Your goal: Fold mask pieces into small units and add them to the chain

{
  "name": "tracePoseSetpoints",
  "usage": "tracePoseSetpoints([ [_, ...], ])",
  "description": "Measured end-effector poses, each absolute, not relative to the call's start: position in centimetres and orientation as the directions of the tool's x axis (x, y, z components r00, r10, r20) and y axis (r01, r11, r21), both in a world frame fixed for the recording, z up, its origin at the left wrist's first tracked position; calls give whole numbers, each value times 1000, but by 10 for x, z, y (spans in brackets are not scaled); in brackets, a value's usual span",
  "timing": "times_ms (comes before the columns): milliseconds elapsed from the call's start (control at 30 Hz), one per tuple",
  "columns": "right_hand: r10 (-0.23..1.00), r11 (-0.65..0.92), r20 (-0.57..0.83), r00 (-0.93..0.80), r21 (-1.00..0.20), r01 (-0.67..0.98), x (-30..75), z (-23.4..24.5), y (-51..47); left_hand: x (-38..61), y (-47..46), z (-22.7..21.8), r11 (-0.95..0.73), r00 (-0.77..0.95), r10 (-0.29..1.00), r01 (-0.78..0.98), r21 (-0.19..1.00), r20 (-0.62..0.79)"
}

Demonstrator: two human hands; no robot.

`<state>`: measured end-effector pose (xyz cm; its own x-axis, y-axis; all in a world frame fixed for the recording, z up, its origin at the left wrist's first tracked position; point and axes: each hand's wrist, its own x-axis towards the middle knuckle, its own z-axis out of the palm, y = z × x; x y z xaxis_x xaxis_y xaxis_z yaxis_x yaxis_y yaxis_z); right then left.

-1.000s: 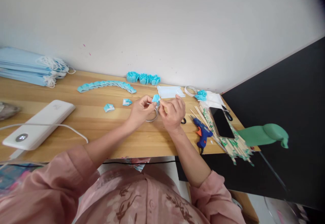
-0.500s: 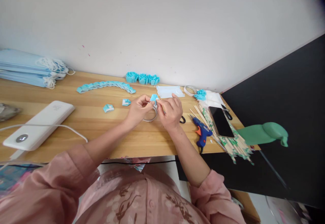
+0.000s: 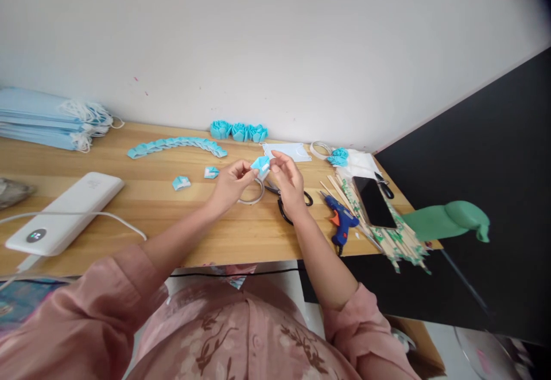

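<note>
My left hand [image 3: 229, 182] pinches a small folded light-blue piece [image 3: 260, 165] just above the wooden table [image 3: 163, 208]. My right hand [image 3: 289, 179] meets it from the right, fingertips pinched on the same piece. A ring of tape [image 3: 252, 192] lies on the table directly under my left hand. Black-handled scissors [image 3: 287, 203] show beneath my right hand. Two more folded blue pieces [image 3: 181, 182] [image 3: 211, 172] lie to the left.
A curved chain of blue folds [image 3: 176, 145], blue rosettes [image 3: 239, 131] and a white mask [image 3: 286, 151] lie at the back. A mask stack [image 3: 43, 126] and power bank [image 3: 64, 213] sit left. Glue gun [image 3: 341, 219], phone [image 3: 372, 201] and sticks [image 3: 387, 236] sit right.
Both hands have lifted slightly with the blue piece. My right hand has opened out and risen, uncovering the scissors beneath it. The view has shifted a little.
</note>
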<state>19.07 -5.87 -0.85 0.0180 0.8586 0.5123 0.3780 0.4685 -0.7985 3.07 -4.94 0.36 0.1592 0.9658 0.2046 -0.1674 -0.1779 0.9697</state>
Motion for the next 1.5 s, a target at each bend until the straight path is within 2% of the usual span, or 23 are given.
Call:
tracePoseSetpoints([
  [167,886,442,463,-18,-832,335,186,-9,-58,33,-52,2,-149,203,962,-168,974,182],
  [567,930,335,352,105,-930,152,189,-8,-58,33,-49,-5,-149,198,966,-95,984,165],
  [733,913,331,359,195,-929,162,194,-9,-52,28,-46,0,-157,142,975,-100,983,170],
  [833,899,330,384,210,-910,251,201,-12,-48,23,-39,3,-167,35,984,-165,972,175],
  [933,892,306,428,145,-808,504,209,-5,-52,20,-34,4,-154,-11,988,-207,966,155],
  [1000,900,270,435,38,-623,734,214,5,-62,20,-34,5,-139,16,989,-208,968,145],
  [1067,907,270,412,-86,-411,871,218,14,-75,22,-36,5,-143,59,986,-192,971,157],
  [1133,905,332,366,-218,-287,898,219,18,-87,24,-39,5,-160,81,981,-169,973,175],
  [1233,869,457,302,-391,-189,869,215,12,-98,26,-41,3,-152,104,981,-118,981,164],
  [1367,827,539,230,-513,-62,840,205,0,-94,28,-42,-3,-168,164,972,-4,986,166],
  [1433,827,549,183,-532,-57,834,202,-1,-86,28,-43,-6,-203,185,965,70,977,187],
  [1500,822,566,150,-549,-108,818,202,3,-77,27,-42,-8,-231,190,961,148,962,202],
])
